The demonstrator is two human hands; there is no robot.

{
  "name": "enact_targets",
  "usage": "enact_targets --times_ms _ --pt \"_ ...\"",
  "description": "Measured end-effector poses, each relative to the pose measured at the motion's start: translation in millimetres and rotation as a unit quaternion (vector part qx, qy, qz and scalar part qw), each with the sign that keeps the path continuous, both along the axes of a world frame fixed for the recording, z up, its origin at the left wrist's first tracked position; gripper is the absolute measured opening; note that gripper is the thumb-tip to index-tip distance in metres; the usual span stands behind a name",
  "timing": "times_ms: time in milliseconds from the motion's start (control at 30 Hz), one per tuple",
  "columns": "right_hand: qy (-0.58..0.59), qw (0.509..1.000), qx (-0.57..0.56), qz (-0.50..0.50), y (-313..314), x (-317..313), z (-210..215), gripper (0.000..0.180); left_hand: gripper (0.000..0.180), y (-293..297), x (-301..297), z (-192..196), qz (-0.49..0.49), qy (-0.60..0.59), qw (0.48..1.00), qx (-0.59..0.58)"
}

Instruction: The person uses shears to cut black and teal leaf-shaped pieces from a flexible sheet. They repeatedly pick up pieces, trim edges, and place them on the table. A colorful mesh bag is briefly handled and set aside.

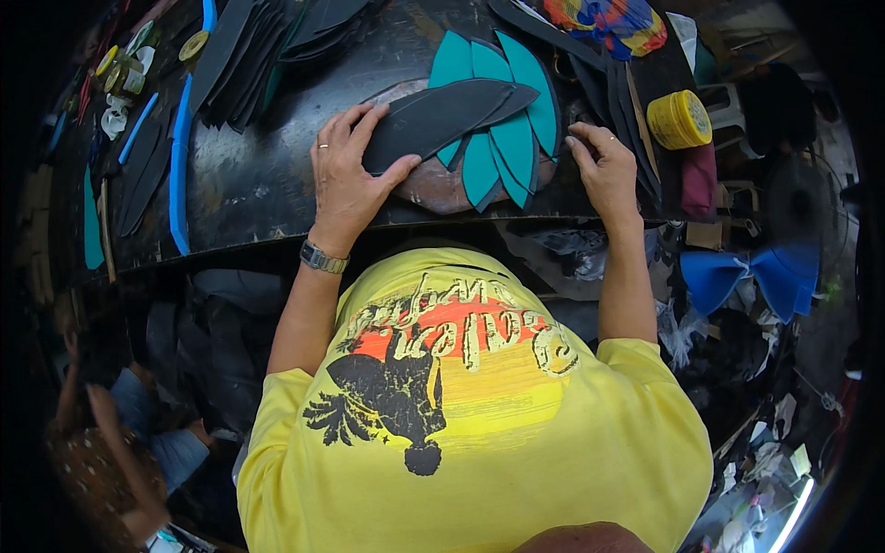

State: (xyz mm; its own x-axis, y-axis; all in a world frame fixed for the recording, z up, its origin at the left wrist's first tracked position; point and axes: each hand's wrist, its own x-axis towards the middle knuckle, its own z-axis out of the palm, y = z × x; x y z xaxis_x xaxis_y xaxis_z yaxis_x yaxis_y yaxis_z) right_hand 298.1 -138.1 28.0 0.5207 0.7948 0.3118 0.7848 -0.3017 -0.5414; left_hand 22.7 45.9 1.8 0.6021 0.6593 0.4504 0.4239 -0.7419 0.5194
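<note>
Black sheet (429, 122) (left hand (348, 177) at edge).

Upper left of frame: long blue strip (180, 175) lying on the bench (258, 180). Upper right: yellow lidded tub (678, 121), multicoloured bundle (608, 24). Right edge: blue bow-shaped piece (784, 279).

A black leaf-shaped sheet (433, 124) hides the middles of the teal leaf-shaped pieces (513, 157), which in turn cover much of the rounded brown slab (429, 191). Whether the right hand (608, 170) pinches anything is too small to tell. The wristwatch (324, 257) shows no legible display. The upper edge cuts off a stack of black sheets (240, 64), far left, and a multicoloured bag (613, 26), far right. At near left, a co-worker (106, 461) is blurred, partly lost in the dark rim.
</note>
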Motion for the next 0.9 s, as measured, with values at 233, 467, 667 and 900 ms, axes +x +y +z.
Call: enact_targets --times_ms 233,467,667,900 --pt "-0.147 0.988 0.009 -0.034 9 3 -4 0.029 0.059 -1 -3 0 0.038 -0.002 0.999 0.000" --pt "-0.040 0.998 0.038 -0.029 29 14 19 0.016 0.057 -3 -20 8 0.029 0.027 0.999 -0.024" --pt "-0.215 0.975 0.048 -0.037 63 45 18 0.034 0.050 0 -20 12 0.026 0.004 0.998 -0.055" --pt "-0.185 0.966 -0.148 -0.100 96 80 15 0.041 0.047 -1 -18 11 0.011 -0.034 0.997 -0.067"
